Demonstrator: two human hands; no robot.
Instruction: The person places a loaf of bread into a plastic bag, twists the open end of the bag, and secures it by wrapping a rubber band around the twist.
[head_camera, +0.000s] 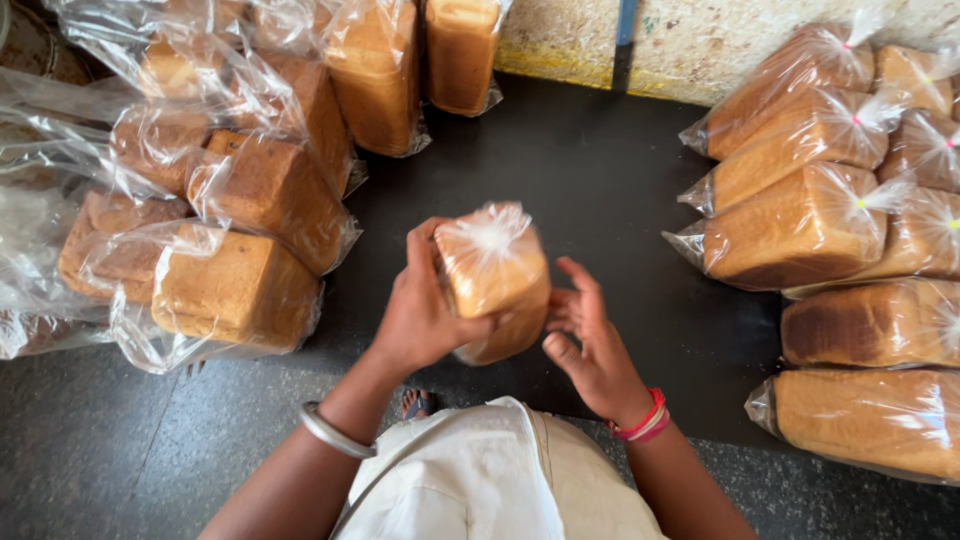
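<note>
A loaf of bread in a clear plastic bag (495, 272) stands on end in front of me, its twisted bag top facing up. My left hand (420, 305) grips its left side, thumb across the front. My right hand (585, 335) is at its right side, fingers spread and touching the bag's lower edge. A silver bangle sits on my left wrist and red bands circle my right wrist.
Loaves in loose open bags (235, 285) lie piled at the left. Bagged loaves tied shut (800, 225) are stacked at the right against a pale wall (700, 40). Dark floor (600, 170) lies between the piles. A sandalled foot (417, 403) shows below the loaf.
</note>
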